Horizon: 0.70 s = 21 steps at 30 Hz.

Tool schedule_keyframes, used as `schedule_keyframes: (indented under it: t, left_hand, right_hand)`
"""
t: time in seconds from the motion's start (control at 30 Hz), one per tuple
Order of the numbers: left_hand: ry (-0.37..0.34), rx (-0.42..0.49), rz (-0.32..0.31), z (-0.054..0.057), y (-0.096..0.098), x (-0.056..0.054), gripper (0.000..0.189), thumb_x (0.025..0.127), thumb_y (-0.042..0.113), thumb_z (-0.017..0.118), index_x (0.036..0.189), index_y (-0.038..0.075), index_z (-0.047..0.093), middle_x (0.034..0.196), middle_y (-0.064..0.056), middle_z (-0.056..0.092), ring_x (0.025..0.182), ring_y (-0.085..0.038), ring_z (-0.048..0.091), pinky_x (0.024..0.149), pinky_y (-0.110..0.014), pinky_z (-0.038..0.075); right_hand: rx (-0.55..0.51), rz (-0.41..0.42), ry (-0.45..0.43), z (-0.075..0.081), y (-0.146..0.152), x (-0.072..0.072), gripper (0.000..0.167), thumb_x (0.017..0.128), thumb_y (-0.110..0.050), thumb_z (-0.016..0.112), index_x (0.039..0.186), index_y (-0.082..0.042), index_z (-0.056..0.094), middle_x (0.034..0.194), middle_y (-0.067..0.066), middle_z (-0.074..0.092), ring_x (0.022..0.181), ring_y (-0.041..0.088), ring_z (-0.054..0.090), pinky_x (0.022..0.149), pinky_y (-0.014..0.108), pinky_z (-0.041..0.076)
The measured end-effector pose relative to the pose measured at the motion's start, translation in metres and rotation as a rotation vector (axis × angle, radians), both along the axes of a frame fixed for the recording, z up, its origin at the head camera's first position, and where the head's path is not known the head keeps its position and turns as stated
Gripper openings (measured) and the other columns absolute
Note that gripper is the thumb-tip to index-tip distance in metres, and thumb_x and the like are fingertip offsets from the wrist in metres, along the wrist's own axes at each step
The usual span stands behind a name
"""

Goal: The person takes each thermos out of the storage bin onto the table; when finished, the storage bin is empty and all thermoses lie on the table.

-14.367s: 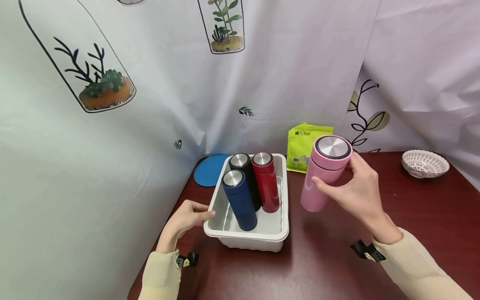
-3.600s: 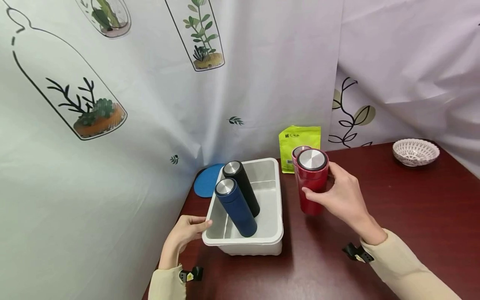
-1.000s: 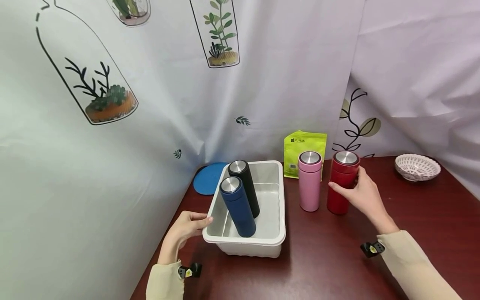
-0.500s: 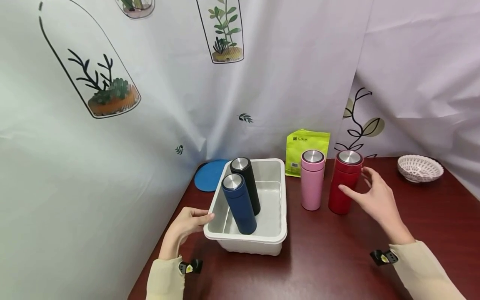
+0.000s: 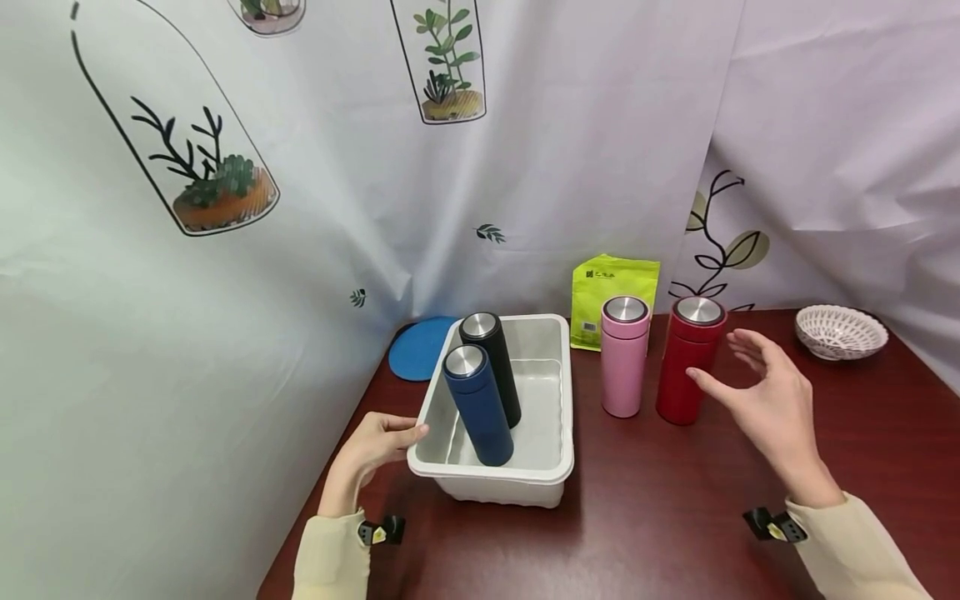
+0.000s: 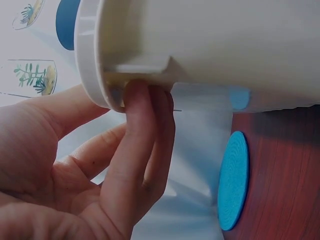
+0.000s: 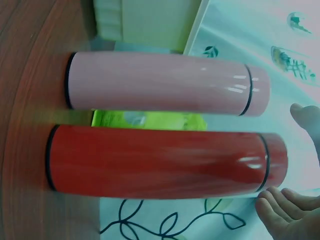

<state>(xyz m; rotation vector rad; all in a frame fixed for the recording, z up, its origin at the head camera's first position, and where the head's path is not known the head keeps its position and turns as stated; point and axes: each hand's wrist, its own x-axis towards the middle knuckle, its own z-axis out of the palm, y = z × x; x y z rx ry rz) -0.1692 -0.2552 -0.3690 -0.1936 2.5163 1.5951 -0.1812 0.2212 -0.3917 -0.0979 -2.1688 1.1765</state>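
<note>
My left hand (image 5: 378, 446) pinches the left rim of a white plastic tub (image 5: 502, 477); in the left wrist view the fingertips (image 6: 137, 100) curl under that rim. Inside the tub stand a blue thermos (image 5: 480, 408) and, behind it, a black thermos (image 5: 497, 362). To the tub's right a pink thermos (image 5: 622, 367) and a red thermos (image 5: 684, 371) stand upright side by side on the table. My right hand (image 5: 772, 404) is just right of the red thermos, thumb and fingers spread, holding nothing. The right wrist view shows the red thermos (image 7: 160, 162) apart from the thumb.
A lime-green pouch (image 5: 596, 292) leans against the curtain behind the pink thermos. A blue round mat (image 5: 416, 350) lies behind the tub on the left. At the back right sits a white woven basket (image 5: 840, 333). The curtain (image 5: 525, 192) borders the dark red table (image 5: 637, 517).
The red thermos went from the tub to the table, right of the pink one set down earlier. My right hand has let it go and drawn back rightward. My left hand stays on the rim.
</note>
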Motion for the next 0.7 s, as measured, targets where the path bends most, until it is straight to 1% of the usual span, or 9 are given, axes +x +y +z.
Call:
schedule_keyframes:
  t: [0.2,0.33,0.47,0.57,0.7]
  left_hand:
    - [0.002,-0.008,-0.002,0.0,0.0,0.0,0.039,0.09,0.012,0.07,0.119,-0.013,0.063,0.115,-0.029,0.066,0.094,-0.034,0.071,0.08,-0.046,0.059]
    - [0.002,-0.007,-0.004,0.0,-0.001,-0.001,0.039,0.09,0.012,0.07,0.119,-0.014,0.063,0.115,-0.029,0.066,0.094,-0.034,0.071,0.08,-0.046,0.059]
    - [-0.001,-0.005,-0.004,0.0,-0.001,-0.002,0.04,0.09,0.012,0.07,0.12,-0.014,0.062,0.115,-0.029,0.066,0.095,-0.034,0.071,0.08,-0.045,0.059]
    - [-0.003,-0.008,0.002,0.0,-0.001,-0.002,0.04,0.09,0.012,0.07,0.12,-0.014,0.063,0.115,-0.029,0.066,0.094,-0.033,0.071,0.08,-0.045,0.059]
    - [-0.004,-0.015,0.009,0.0,0.0,-0.001,0.04,0.089,0.012,0.071,0.119,-0.013,0.063,0.115,-0.029,0.066,0.093,-0.033,0.071,0.08,-0.046,0.059]
  right_hand:
    - [-0.058,0.025,0.013,0.004,-0.01,0.006,0.073,0.068,-0.021,0.091,0.133,-0.012,0.059,0.126,0.011,0.065,0.097,-0.022,0.049,0.087,-0.002,0.038]
    - [-0.131,0.071,0.013,0.005,-0.019,0.006,0.072,0.069,-0.015,0.09,0.133,-0.014,0.058,0.125,0.006,0.065,0.101,-0.014,0.056,0.09,0.002,0.042]
    - [-0.182,0.124,0.048,0.007,-0.029,0.007,0.071,0.067,-0.007,0.09,0.131,-0.013,0.06,0.121,0.001,0.065,0.102,-0.008,0.06,0.089,0.003,0.044]
    - [-0.194,0.16,0.069,0.008,-0.038,0.007,0.071,0.066,-0.004,0.089,0.13,-0.01,0.06,0.12,0.002,0.066,0.103,-0.007,0.06,0.089,0.004,0.045]
    - [-0.192,0.2,0.076,0.008,-0.05,0.007,0.069,0.068,-0.004,0.089,0.13,-0.005,0.058,0.121,0.01,0.065,0.102,-0.009,0.06,0.091,0.006,0.045]
